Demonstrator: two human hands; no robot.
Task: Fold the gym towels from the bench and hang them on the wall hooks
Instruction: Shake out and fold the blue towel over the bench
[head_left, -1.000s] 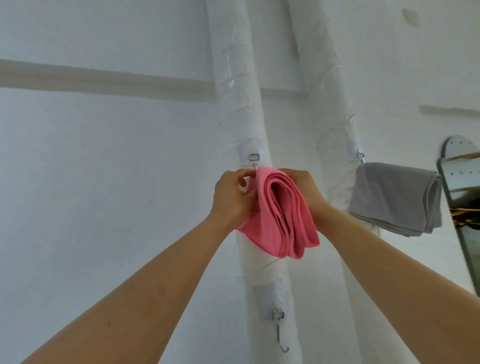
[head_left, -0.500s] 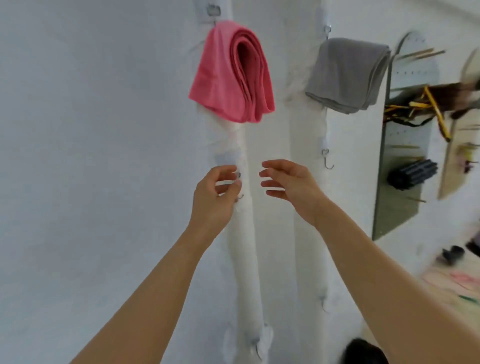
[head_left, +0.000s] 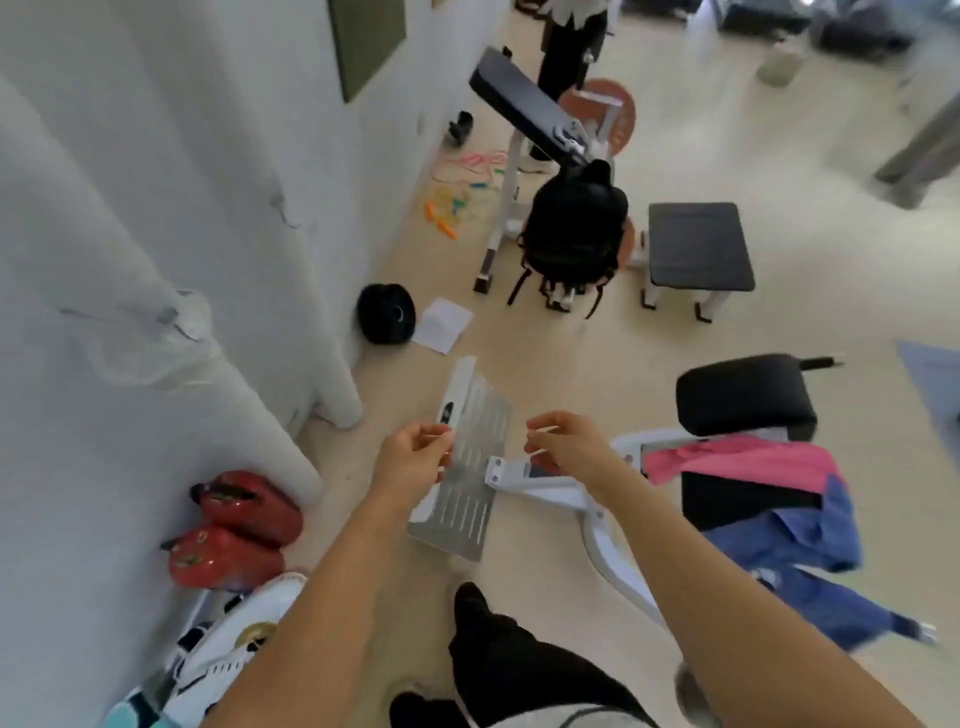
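Both hands are empty, fingers loosely curled: left hand, right hand. The pink towel and blue towel lie unfolded on the bench to the right; fetching one likely comes next.

Wall ran along the left, w/ two extinguishers on the floor at its foot. Weight plate leaned vs the wall further ahead, paper sheet just right of it. Backpack sat ahead-center by the incline frame, padded stool to its right. Towels lay on the desk at right. Slotted panel on floor, center.
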